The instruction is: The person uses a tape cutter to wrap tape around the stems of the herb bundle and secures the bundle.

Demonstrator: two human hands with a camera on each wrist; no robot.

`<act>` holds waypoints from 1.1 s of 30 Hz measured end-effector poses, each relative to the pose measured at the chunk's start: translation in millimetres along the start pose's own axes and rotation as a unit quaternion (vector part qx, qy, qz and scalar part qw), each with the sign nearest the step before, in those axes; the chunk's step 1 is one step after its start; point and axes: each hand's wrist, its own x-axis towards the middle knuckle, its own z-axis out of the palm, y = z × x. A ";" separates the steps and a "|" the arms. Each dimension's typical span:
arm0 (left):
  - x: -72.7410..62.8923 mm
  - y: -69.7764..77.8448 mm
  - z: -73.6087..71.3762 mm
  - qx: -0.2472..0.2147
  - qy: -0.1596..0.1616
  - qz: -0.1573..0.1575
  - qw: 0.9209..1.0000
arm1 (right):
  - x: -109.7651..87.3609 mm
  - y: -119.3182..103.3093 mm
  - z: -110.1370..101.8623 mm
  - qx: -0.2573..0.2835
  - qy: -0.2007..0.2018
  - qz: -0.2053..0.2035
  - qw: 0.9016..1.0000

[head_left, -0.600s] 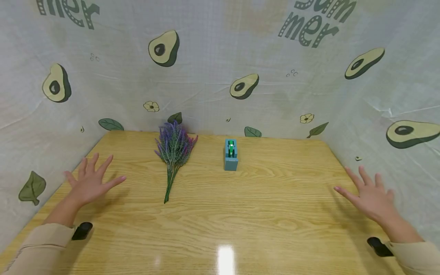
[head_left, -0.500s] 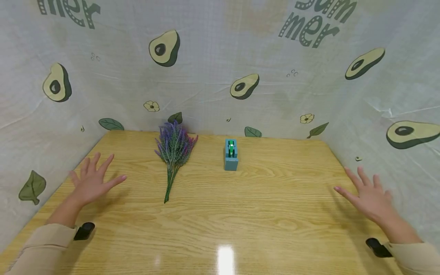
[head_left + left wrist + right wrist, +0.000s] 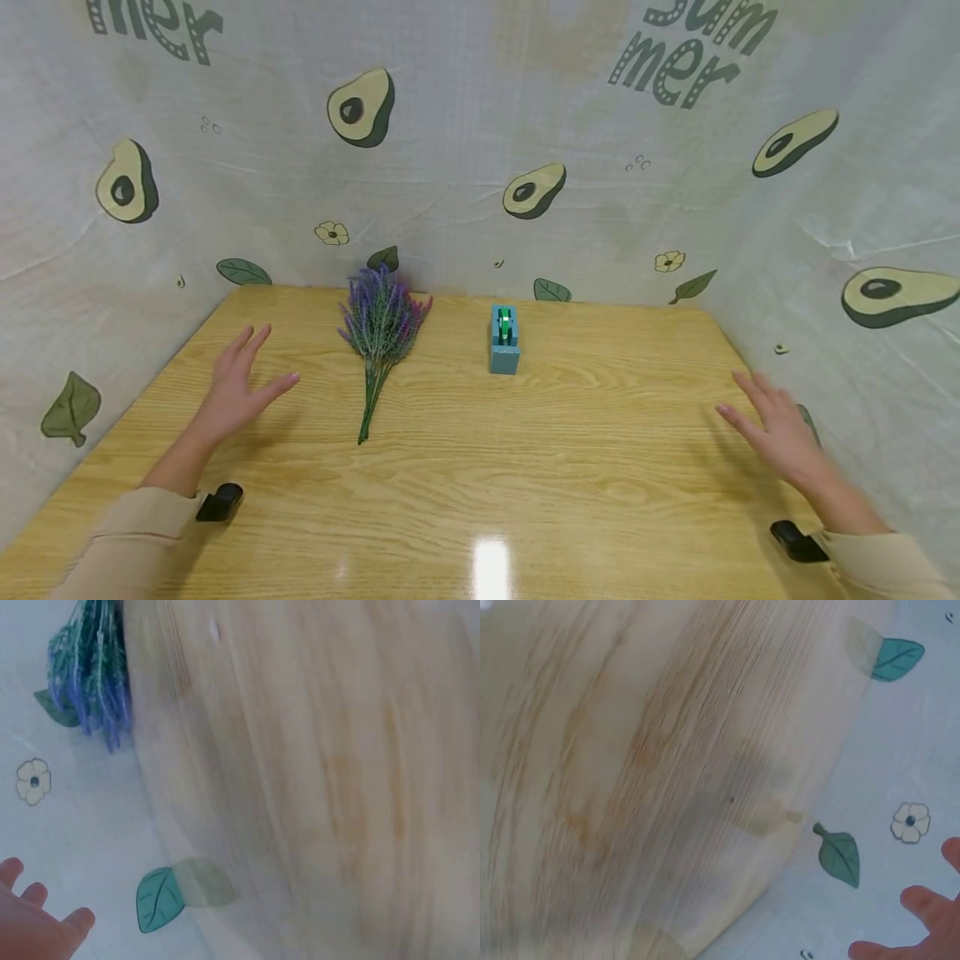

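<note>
A bunch of artificial lavender (image 3: 380, 321) with purple and pink tips lies on the wooden table (image 3: 600, 433), its green stems pointing toward the front. To its right stands a blue tape dispenser (image 3: 505, 358) with a green roll of tape (image 3: 505, 323) in it. My left hand (image 3: 234, 396) hovers over the table left of the lavender, fingers extended, thumb out to the side, holding nothing. Far to the right, my right hand (image 3: 780, 429) is raised near the table's side edge with its fingers spread and nothing in them. In the left wrist view the lavender (image 3: 90, 671) shows at the top left.
A pale curtain (image 3: 450, 125) printed with avocados, leaves and flowers encloses the back and both sides of the table. Black wrist devices sit at the left cuff (image 3: 220, 502) and the right cuff (image 3: 798, 542). A bright reflection shines at the table's front.
My left hand has moved right, toward the lavender, and its fingers are closer together. The right hand has shifted a little to the left. The lavender and tape dispenser stay in place.
</note>
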 end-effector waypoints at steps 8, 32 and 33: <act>5.8 15.1 13.6 -0.062 0.008 -0.011 0.998 | 5.7 -14.5 7.9 0.050 -0.009 -0.014 0.999; 30.4 40.5 61.9 -0.135 -0.013 0.002 0.991 | 21.8 -46.4 30.8 0.104 -0.007 -0.055 0.993; 31.7 41.3 63.5 -0.137 -0.013 0.004 0.990 | 22.7 -47.5 31.7 0.105 -0.006 -0.057 0.993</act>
